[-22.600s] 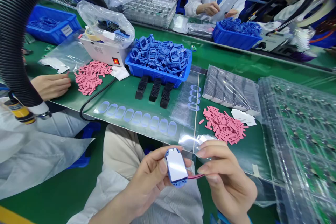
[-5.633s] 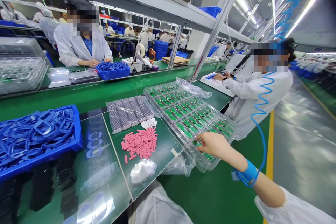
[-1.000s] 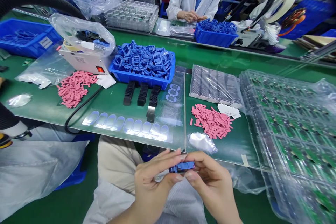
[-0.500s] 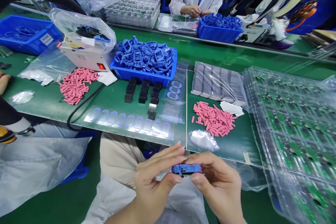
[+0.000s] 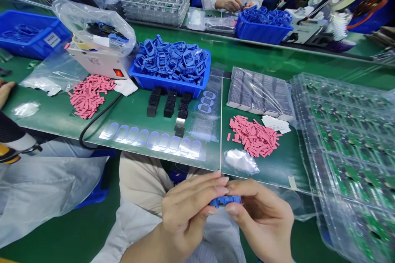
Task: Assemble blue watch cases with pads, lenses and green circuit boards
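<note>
Between my two hands, over my lap and just in front of the table edge, is a small blue plastic housing (image 5: 226, 201), seen edge-on. My left hand (image 5: 188, 205) grips its left end, thumb below and fingers lying across the top. On the right end, my right hand (image 5: 261, 215) pinches it between thumb and forefinger. A sliver of red or pink shows at the housing's right end. Most of its top is hidden under my fingers. Closest on the table are a crumpled clear film pile (image 5: 241, 161) and a heap of pink strips (image 5: 254, 135).
A blue bin (image 5: 173, 86) of blue housings stands mid-table, with stacks of black pieces (image 5: 169, 104) before it. Oval film stickers (image 5: 143, 137) lie along the front edge. Clear trays of green circuit boards (image 5: 348, 152) fill the right. A co-worker's hands (image 5: 233, 4) work opposite.
My hands and the blue housing have shifted slightly right. My left fingers now reach further over the housing, covering more of it. The view has tilted down a little.
</note>
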Available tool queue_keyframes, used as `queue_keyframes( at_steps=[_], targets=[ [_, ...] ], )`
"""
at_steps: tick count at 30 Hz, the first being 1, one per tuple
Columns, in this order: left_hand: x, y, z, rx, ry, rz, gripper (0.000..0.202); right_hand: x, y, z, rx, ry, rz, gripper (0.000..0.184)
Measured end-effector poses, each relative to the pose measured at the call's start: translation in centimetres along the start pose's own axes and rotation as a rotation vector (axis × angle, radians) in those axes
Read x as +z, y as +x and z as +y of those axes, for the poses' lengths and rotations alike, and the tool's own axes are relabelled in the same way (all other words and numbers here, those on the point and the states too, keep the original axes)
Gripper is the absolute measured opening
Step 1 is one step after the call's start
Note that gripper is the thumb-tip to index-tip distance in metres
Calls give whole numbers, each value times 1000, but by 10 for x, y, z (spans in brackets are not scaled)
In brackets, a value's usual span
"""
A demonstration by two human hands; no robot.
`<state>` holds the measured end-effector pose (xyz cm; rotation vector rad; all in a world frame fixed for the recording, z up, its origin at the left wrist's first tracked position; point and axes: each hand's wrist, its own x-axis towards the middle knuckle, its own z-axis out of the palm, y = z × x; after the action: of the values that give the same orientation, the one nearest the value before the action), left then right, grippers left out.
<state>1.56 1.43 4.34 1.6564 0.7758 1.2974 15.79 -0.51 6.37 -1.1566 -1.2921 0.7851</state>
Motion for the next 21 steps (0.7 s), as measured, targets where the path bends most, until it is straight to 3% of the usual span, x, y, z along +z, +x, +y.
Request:
queue_keyframes(
  at_steps=[2,4,9,11,16,18,21],
  targets=[
    [1,1,-2,50,-7,20,32,1,-2,1,25,-18,26,6],
    [2,2,-3,-1,-47,34,29,1,-1,3,85,-27,32,4],
    [2,9,-3,-513,-258,83,21,-5,5,12,333,161,-128,16],
    [2,11,-3,-599,-299,100,21,-7,5,14,344,132,-143,14],
    [6,10,-3,-581,-320,148,20,-4,-1,17,229,-66,-46,14],
    [7,10,-3,-598,-347,153,20,-2,-2,18,248,-22,-32,12],
    [3,10,-1,-581,-425,69,21,-1,-2,19,341,185,-40,10]
  ],
)
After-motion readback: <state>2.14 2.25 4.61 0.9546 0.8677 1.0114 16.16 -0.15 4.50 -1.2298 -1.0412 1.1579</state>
